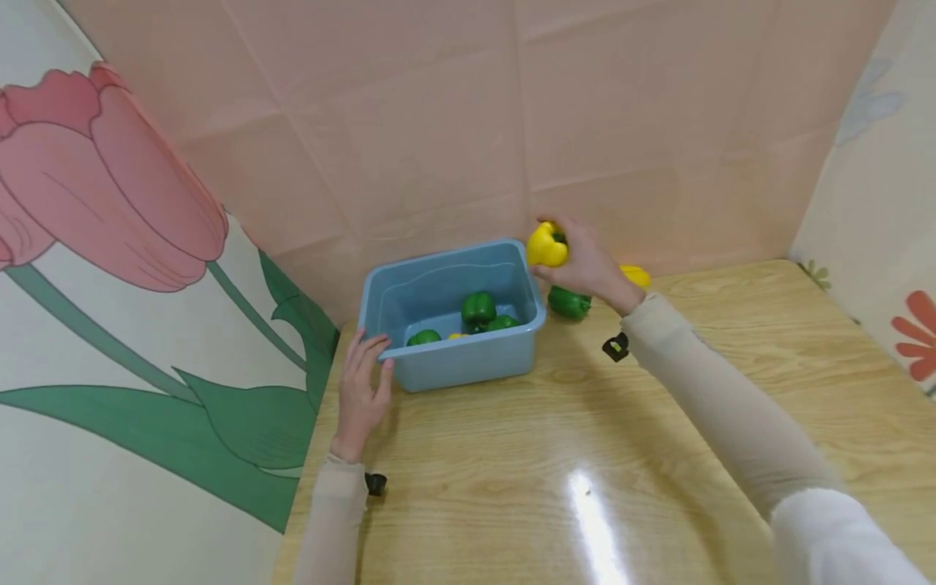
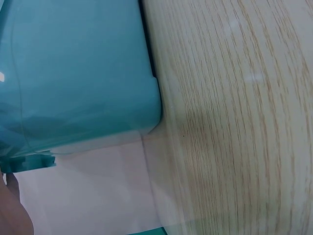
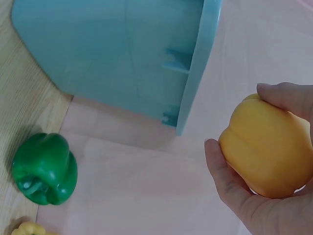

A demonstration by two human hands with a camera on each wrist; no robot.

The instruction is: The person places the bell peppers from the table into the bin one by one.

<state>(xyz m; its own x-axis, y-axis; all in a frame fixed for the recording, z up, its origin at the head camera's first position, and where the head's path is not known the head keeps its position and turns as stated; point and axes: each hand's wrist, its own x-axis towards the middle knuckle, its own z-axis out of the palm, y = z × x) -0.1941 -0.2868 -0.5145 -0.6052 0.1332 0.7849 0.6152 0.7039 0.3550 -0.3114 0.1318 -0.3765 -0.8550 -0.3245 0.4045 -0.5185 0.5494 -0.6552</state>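
Observation:
A blue plastic bin (image 1: 453, 366) stands on the wooden table against the pink back wall, with several green peppers (image 1: 478, 309) and a bit of yellow inside. My right hand (image 1: 588, 264) grips a yellow pepper (image 1: 545, 244) in the air at the bin's far right corner; in the right wrist view the yellow pepper (image 3: 268, 147) sits in my curled fingers beside the bin's rim (image 3: 198, 68). My left hand (image 1: 363, 386) rests with straight fingers on the bin's near left corner. The left wrist view shows the bin's wall (image 2: 73, 73) close up.
A green pepper (image 1: 569, 303) lies on the table right of the bin, also the green pepper (image 3: 45, 169) in the right wrist view. Another yellow pepper (image 1: 637, 275) lies behind my right wrist. A flowered wall panel (image 1: 110, 309) stands at the left, another at the right.

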